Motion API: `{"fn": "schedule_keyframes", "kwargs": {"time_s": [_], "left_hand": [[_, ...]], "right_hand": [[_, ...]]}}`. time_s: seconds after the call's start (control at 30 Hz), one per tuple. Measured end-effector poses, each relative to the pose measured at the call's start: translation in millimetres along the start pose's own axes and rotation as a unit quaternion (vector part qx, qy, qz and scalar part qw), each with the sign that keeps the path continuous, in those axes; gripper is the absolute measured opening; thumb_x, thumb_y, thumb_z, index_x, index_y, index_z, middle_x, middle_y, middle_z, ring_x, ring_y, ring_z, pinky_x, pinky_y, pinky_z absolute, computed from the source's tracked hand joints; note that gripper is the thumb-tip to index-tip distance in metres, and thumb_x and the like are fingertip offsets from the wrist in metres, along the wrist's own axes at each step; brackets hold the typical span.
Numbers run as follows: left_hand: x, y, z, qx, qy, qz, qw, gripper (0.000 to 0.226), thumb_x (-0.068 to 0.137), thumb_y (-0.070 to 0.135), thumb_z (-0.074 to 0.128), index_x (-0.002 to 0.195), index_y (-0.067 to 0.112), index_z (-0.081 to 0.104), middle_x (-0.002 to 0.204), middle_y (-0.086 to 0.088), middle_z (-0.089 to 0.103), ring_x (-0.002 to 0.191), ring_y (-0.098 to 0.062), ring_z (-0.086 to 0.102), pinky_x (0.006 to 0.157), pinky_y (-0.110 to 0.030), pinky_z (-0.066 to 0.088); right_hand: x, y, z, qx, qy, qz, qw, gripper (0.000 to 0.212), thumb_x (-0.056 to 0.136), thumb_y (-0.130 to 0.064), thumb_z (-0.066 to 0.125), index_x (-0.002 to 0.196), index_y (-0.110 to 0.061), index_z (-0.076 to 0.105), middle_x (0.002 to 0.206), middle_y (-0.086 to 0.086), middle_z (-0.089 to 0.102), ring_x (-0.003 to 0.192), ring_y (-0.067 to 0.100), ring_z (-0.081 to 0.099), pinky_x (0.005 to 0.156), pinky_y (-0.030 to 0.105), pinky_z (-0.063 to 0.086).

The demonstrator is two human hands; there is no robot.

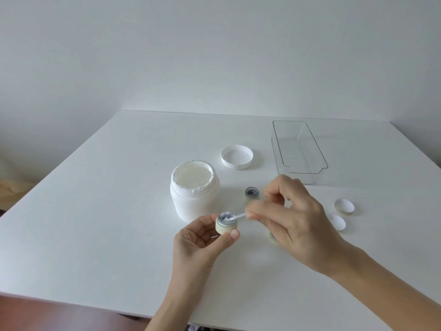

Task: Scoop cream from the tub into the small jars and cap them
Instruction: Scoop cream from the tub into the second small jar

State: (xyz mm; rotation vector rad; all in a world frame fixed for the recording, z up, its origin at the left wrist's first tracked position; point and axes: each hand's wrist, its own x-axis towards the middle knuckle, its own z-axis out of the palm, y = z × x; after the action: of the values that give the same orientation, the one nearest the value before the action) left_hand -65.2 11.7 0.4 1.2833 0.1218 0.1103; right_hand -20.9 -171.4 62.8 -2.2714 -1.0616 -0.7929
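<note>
My left hand (198, 244) holds a small cream-coloured jar (226, 226) between thumb and fingers, just in front of the open white tub (194, 189) full of cream. My right hand (293, 218) pinches a thin white spatula (238, 216) whose tip lies in the held jar with white cream on it. A second small jar (252, 193) stands open on the table behind the spatula. A third jar (273, 237) is mostly hidden under my right hand. Two small caps (344, 206) (337, 222) lie upside down to the right.
The tub's white lid (237, 156) lies upside down behind the tub. A clear plastic bin (298, 151) stands at the back right of the white table (95, 211). The table's front edge runs across the bottom left.
</note>
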Motion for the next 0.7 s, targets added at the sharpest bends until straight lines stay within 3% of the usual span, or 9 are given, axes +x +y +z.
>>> {"fn": "schedule_keyframes", "kwargs": {"time_s": [0.07, 0.17, 0.37, 0.53, 0.6, 0.7], "left_hand": [[0.0, 0.4, 0.0, -0.004, -0.002, -0.003, 1.000, 0.032, 0.064, 0.010, 0.084, 0.095, 0.011, 0.078, 0.088, -0.009, 0.079, 0.081, -0.011, 0.072, 0.069, -0.015, 0.054], [-0.4, 0.8, -0.1, -0.004, -0.009, -0.004, 1.000, 0.031, 0.065, 0.010, 0.084, 0.096, 0.013, 0.078, 0.085, -0.004, 0.079, 0.078, -0.008, 0.071, 0.068, -0.014, 0.054], [0.5, 0.7, -1.6, -0.011, -0.011, -0.005, 1.000, 0.033, 0.066, 0.011, 0.084, 0.098, 0.012, 0.078, 0.088, -0.005, 0.079, 0.080, -0.009, 0.071, 0.069, -0.014, 0.054], [0.4, 0.8, -2.2, -0.015, -0.004, -0.003, 1.000, 0.040, 0.058, 0.023, 0.088, 0.096, 0.013, 0.077, 0.085, -0.003, 0.078, 0.080, -0.008, 0.071, 0.070, -0.015, 0.053], [0.2, 0.8, -2.3, -0.014, -0.003, -0.003, 1.000, 0.041, 0.058, 0.024, 0.088, 0.096, 0.013, 0.077, 0.086, -0.003, 0.078, 0.081, -0.009, 0.071, 0.070, -0.014, 0.053], [0.1, 1.0, -2.0, -0.011, -0.005, -0.003, 1.000, 0.042, 0.058, 0.023, 0.088, 0.097, 0.013, 0.076, 0.087, -0.003, 0.078, 0.082, -0.009, 0.071, 0.070, -0.015, 0.054]], "right_hand": [[-7.3, 3.6, -3.5, -0.026, 0.011, -0.071, 0.997, 0.017, 0.095, -0.008, 0.049, 0.098, -0.020, 0.061, 0.084, 0.001, 0.037, 0.070, 0.018, 0.039, 0.066, 0.027, 0.034], [-13.5, 10.3, -9.8, -0.043, 0.031, -0.109, 0.993, 0.030, 0.089, 0.004, 0.046, 0.103, -0.019, 0.059, 0.086, 0.000, 0.035, 0.071, 0.018, 0.039, 0.065, 0.033, 0.036], [-16.7, 16.1, -15.8, -0.058, 0.048, -0.117, 0.990, 0.022, 0.093, -0.001, 0.050, 0.104, -0.018, 0.060, 0.086, -0.002, 0.038, 0.070, 0.017, 0.040, 0.067, 0.031, 0.035], [-6.6, 16.9, -18.9, -0.041, 0.098, -0.046, 0.993, 0.018, 0.087, -0.004, 0.062, 0.094, -0.021, 0.063, 0.082, -0.003, 0.041, 0.070, 0.012, 0.037, 0.067, 0.024, 0.034], [5.0, 15.0, -18.2, -0.029, 0.130, 0.015, 0.991, 0.009, 0.090, -0.012, 0.061, 0.088, -0.018, 0.068, 0.079, -0.001, 0.044, 0.068, 0.013, 0.038, 0.065, 0.020, 0.033], [32.8, 11.0, -11.2, 0.006, 0.150, 0.094, 0.984, 0.014, 0.089, -0.017, 0.064, 0.082, -0.009, 0.073, 0.077, 0.001, 0.045, 0.066, 0.012, 0.040, 0.063, 0.019, 0.035]]}}
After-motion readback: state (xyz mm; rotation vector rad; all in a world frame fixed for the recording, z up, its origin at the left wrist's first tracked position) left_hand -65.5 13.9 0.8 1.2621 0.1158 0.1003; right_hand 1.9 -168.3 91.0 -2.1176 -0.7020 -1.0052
